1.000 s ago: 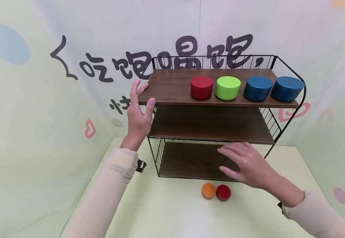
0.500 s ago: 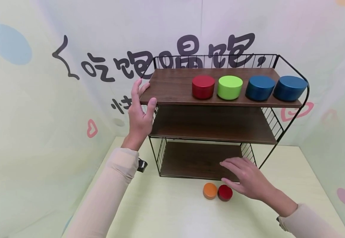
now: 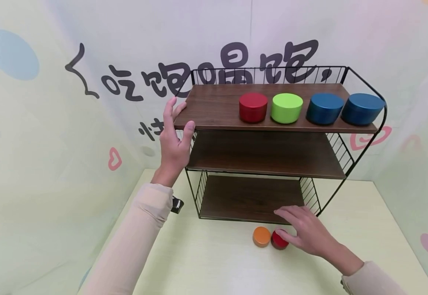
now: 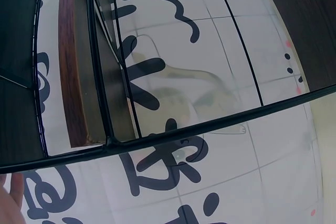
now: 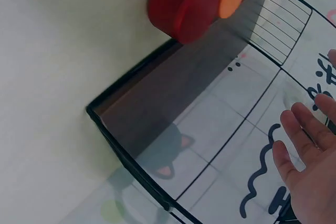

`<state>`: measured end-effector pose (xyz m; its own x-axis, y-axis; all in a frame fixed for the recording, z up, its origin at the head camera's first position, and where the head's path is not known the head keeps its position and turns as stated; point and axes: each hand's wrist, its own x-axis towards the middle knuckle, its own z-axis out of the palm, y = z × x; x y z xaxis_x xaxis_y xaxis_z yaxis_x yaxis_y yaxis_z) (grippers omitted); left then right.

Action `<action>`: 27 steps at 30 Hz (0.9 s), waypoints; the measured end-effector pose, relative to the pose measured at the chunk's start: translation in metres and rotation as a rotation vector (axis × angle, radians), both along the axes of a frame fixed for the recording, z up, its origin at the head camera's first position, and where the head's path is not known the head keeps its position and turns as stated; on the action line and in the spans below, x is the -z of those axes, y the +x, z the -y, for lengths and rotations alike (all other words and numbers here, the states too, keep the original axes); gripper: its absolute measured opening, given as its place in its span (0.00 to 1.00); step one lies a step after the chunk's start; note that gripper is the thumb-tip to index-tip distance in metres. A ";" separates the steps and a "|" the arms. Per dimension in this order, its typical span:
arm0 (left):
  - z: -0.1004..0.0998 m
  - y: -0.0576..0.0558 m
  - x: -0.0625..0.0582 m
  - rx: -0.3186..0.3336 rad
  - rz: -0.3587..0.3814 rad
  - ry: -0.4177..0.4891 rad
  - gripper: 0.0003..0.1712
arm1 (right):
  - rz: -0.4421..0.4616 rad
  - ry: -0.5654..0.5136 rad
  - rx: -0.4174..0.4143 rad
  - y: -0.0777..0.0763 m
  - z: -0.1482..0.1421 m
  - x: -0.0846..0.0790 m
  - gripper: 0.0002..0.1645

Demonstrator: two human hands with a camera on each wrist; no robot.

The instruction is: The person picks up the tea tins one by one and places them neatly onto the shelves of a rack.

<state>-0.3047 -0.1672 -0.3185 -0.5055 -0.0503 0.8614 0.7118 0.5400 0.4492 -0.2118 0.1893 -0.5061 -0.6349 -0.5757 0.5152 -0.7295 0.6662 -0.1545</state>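
Note:
My left hand [image 3: 175,145] holds the left front corner of the top board of a three-tier shelf rack [image 3: 214,108], with the thumb at the front edge and fingers at the side. My right hand [image 3: 306,229] hovers over a small red tin [image 3: 281,242], its thumb overlapping the tin in the head view. In the right wrist view the fingers of that hand [image 5: 315,161] are spread and hold nothing. A small orange tin [image 3: 261,236] stands just left of the red one, in front of the bottom board [image 3: 236,196].
Along the top board stand a larger red tin [image 3: 253,107], a light green tin [image 3: 287,108] and two blue tins [image 3: 324,108]. Black wire rails border the rack. A pale table [image 3: 199,258] lies beneath, with a printed cloth wall [image 3: 88,143] behind and at the sides.
My right hand has come down from in front of the middle board to the small red tin. My left hand has stayed at the rack's corner. The head view has shifted slightly.

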 end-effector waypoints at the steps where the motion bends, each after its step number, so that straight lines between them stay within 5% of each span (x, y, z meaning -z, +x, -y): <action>1: 0.000 0.000 0.000 0.000 0.001 -0.001 0.39 | 0.003 -0.001 0.003 0.000 0.000 0.003 0.29; 12: 0.000 0.000 0.000 0.013 -0.013 0.009 0.38 | 0.103 -0.003 0.066 0.006 -0.003 0.039 0.32; 27: 0.000 -0.001 0.001 -0.011 -0.004 0.010 0.38 | 0.090 0.018 0.059 0.014 -0.009 0.078 0.35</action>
